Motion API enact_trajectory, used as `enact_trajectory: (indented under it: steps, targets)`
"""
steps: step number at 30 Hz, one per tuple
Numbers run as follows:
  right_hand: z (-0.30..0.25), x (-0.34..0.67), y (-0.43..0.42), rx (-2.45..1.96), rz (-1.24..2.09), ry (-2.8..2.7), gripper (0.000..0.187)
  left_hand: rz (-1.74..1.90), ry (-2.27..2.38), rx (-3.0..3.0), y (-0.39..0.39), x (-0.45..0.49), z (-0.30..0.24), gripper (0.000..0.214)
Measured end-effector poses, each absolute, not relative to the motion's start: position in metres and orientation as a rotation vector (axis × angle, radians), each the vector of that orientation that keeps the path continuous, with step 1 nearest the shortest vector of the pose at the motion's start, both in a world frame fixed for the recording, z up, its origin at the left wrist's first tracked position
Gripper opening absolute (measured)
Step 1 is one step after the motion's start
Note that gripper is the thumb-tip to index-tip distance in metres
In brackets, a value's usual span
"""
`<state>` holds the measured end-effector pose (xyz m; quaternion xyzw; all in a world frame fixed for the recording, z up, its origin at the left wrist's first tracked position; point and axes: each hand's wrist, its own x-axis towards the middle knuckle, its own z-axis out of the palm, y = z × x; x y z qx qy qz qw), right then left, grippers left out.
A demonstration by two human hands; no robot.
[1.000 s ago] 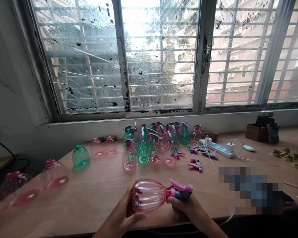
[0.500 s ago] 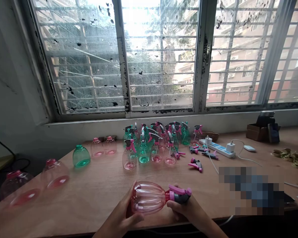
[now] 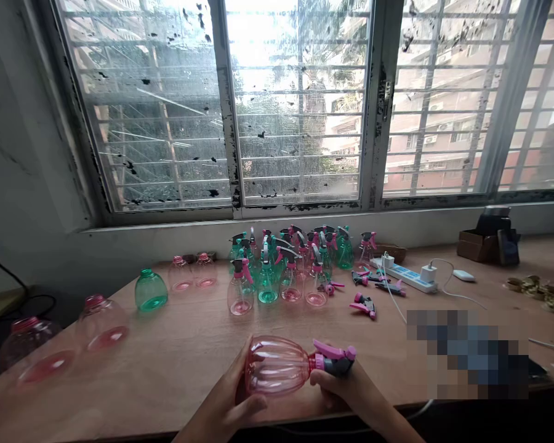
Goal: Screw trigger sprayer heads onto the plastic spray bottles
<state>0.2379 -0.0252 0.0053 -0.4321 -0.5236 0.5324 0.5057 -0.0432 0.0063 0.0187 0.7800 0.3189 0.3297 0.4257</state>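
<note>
A pink transparent spray bottle (image 3: 277,365) lies sideways in the air above the table's near edge, its base to the left. My left hand (image 3: 237,394) is wrapped round the base end. On the right, my right hand (image 3: 339,384) grips the black and pink trigger sprayer head (image 3: 335,359) at the bottle's neck; some of its fingers are hidden behind the head. The sprayer head sits on the neck. Beyond the hands stand several pink and green spray bottles (image 3: 290,286) with heads on, packed together.
Loose sprayer heads (image 3: 364,306) lie right of the group. Bottles without heads, a green one (image 3: 151,292) and several pink ones (image 3: 102,325), stand at the left. A power strip (image 3: 406,277) with cables, a cardboard box (image 3: 477,245) and a blurred-out patch (image 3: 466,354) are at the right.
Almost nothing differs. The bottle has shifted very slightly, with both hands keeping the same hold on it.
</note>
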Motion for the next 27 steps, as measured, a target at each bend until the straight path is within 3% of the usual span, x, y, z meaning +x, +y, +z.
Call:
enact_trajectory:
  steps: [3, 11, 17, 20, 27]
  targets:
    - [0.006, 0.237, -0.025, -1.037, 1.301, -1.242, 0.059, 0.826, 0.784, 1.969, 0.008, -0.044, 0.019, 0.089]
    - [0.008, 0.237, -0.030, -0.963, 1.231, -1.190, 0.084, 0.835, 0.850, 1.995, 0.005, -0.043, 0.018, 0.102]
    - [0.003, 0.237, -0.026, -1.029, 1.251, -1.243, 0.068, 0.812, 0.823, 2.041, 0.003, -0.042, 0.024, 0.090]
    - [0.004, 0.238, -0.025, -1.063, 1.269, -1.254, 0.069, 0.819, 0.816, 2.039, 0.006, -0.044, 0.021, 0.086]
    - [0.012, 0.238, -0.030, -0.976, 1.255, -1.193, 0.070, 0.827, 0.829, 1.969, 0.009, -0.044, 0.012, 0.104]
